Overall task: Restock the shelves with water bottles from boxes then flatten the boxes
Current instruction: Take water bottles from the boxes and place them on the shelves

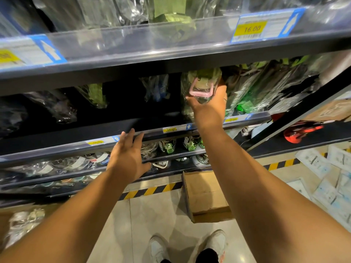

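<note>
White sneakers (pixel 190 247) are seen at the bottom centre on pale floor tiles. Just above, an open brown cardboard box (pixel 206 196) stands on the floor beside yellow-black hazard tape (pixel 152 190). Left of centre, the left hand (pixel 127 158) is held flat and spread, empty, at the edge of the dark metal shelf (pixel 152 132). Right of centre, the right hand (pixel 210 105) is clasped around a clear plastic-wrapped water bottle with pink handle (pixel 201 88), held on that shelf among other wrapped bottles. At the upper right, a yellow price tag (pixel 250 28) marked 16.00 is fixed to the higher shelf.
</note>
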